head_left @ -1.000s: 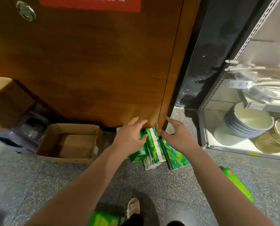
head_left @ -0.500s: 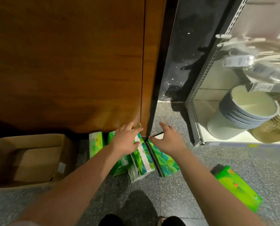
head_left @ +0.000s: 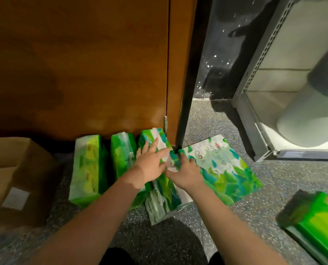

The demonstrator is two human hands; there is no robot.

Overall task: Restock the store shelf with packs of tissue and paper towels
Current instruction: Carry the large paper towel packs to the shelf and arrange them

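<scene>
Tissue packs lay on floor near wooden door. Left hand rested flat, fingers straight; right hand curled over neighbouring pack's edge. Probably light, squishy, slick wrap, so best grabbed by sides.

Both hands reach forward, left fingers spread, right curled.

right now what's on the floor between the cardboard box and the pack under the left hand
In the head view, two green tissue packs stand there: one beside the cardboard box, another next to the pack that the left hand touches.
</scene>
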